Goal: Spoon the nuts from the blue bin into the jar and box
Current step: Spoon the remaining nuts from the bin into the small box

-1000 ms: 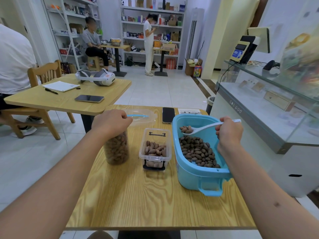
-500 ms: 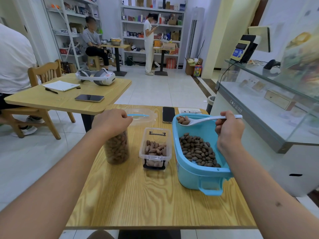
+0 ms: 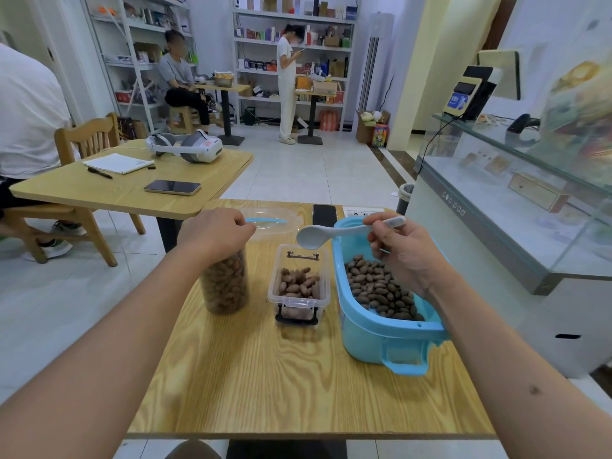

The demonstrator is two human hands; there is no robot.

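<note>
On the light wood-grain table (image 3: 265,376), the right hand (image 3: 402,256) pinches the handle of a pale grey plastic spoon (image 3: 334,232), fingers curled round it, and holds its bowl tipped over the far edge of the small clear plastic box (image 3: 299,286) with black latches, which has brown nuts (image 3: 299,281) in it. The left hand (image 3: 215,235) is cupped over the top of the tall clear jar (image 3: 225,286), gripping its rim; the jar is nearly full of nuts. Just right of the box sits the light blue plastic bin (image 3: 381,336), with a layer of brown nuts on its bottom. Beyond the box lie a clear lid (image 3: 278,221) and a dark phone (image 3: 324,215) face up. The white display counter (image 3: 480,246) at the right bears grey lettering that reads roughly "coopad". On the neighbouring table rests a white headset (image 3: 185,148), whose small red mark is too small to read.
</note>
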